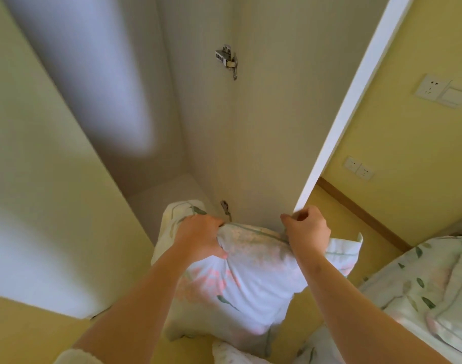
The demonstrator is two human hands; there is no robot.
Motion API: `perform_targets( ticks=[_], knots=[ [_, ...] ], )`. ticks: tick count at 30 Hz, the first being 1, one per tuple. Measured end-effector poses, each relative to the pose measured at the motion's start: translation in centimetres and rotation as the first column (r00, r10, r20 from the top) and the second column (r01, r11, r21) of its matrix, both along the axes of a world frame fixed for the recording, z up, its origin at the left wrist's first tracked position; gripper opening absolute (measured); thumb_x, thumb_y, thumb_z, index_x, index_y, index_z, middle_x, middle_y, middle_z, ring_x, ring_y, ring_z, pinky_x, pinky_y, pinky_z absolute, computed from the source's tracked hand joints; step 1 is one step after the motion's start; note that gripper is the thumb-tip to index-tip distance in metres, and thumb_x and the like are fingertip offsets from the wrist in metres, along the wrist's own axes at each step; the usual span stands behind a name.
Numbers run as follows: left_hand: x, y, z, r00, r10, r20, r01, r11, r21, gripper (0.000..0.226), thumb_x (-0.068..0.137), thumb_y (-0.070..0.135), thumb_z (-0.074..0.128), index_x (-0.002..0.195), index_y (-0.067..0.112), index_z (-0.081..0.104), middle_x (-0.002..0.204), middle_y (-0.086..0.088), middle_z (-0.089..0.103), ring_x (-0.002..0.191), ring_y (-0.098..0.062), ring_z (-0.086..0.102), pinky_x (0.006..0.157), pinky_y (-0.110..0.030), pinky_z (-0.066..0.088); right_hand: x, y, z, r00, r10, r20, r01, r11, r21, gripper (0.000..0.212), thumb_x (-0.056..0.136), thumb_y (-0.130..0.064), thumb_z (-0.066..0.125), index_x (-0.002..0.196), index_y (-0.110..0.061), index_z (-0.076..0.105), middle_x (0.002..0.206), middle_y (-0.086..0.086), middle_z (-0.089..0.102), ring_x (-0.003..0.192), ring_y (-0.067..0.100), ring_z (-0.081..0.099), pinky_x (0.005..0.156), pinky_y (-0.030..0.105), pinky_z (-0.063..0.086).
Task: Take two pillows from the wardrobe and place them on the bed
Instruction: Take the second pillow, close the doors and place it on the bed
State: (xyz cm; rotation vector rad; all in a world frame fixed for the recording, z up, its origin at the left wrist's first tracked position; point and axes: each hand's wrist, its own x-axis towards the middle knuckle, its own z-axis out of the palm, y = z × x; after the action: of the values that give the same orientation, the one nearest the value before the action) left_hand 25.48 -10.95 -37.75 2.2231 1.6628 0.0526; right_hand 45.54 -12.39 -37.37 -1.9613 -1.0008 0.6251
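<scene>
White floral pillow [240, 285] is hanging at lower centre, you're gripping its top edge with left hand [201, 237] and right hand [306, 232], the bed [421, 290] lying lower right, nearer your right hand.

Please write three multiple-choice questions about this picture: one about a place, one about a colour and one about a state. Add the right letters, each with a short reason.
1. Where is the second pillow?
A. on the bed
B. inside the wardrobe, behind the held pillow
C. on a chair

2. What colour is the wall around the sockets?
A. yellow
B. blue
C. grey

3. How is the held pillow gripped?
A. with one hand
B. with both hands
C. it lies free

Answers:
1 B: it shows low in the wardrobe, just beyond the left hand.
2 A: the paint beside the sockets is plainly yellow.
3 B: the left hand and the right hand both clutch its top edge.
</scene>
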Motion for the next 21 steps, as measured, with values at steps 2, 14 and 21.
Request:
perform_targets(
  ticks=[2, 14, 21],
  knots=[
    [-1.6, -0.6, -0.1, 1.0, 0.017, -0.001, -0.017, 1.0, 0.004, 0.033, 0.056, 0.038, 0.078, 0.077, 0.021, 0.059, 0.084, 0.001, 0.069, 0.082, -0.021, 0.061, 0.072, -0.03, 0.046, -1.5, -0.4, -0.1, 1.0, 0.011, 0.004, -0.011, 1.0, 0.007, 0.026, 0.076, -0.019, 0.066, 0.063, -0.022, 0.043, 0.062, -0.006, 0.051, 0.058, 0.007, 0.045, 0.047, 0.023, 0.03],
    [-11.7, -4.0, -0.1, 0.977, 0.212, 0.007, -0.212, 0.976, 0.054, 0.043, 0.057, 0.043, 0.077, 0.087, 0.016, 0.064, 0.093, -0.004, 0.07, 0.089, -0.024, 0.063, 0.072, -0.032, 0.047, -11.6, -1.0, -0.9, 0.985, 0.169, 0.033, -0.169, 0.985, 0.022, 0.02, 0.076, -0.017, 0.061, 0.075, -0.018, 0.041, 0.064, -0.005, 0.048, 0.056, 0.008, 0.043, 0.045, 0.025, 0.028],
    [-15.9, -5.5, -0.1, 0.944, 0.329, -0.02, -0.327, 0.942, 0.069, 0.042, 0.059, 0.043, 0.075, 0.092, 0.02, 0.063, 0.096, -0.001, 0.07, 0.092, -0.022, 0.063, 0.072, -0.031, 0.045, -15.9, 0.6, -1.0, 0.927, 0.375, 0.028, -0.375, 0.926, 0.033, 0.028, 0.078, -0.027, 0.067, 0.078, -0.018, 0.04, 0.085, 0.008, 0.053, 0.064, 0.019, 0.048, 0.053, 0.027, 0.036]
  ],
)
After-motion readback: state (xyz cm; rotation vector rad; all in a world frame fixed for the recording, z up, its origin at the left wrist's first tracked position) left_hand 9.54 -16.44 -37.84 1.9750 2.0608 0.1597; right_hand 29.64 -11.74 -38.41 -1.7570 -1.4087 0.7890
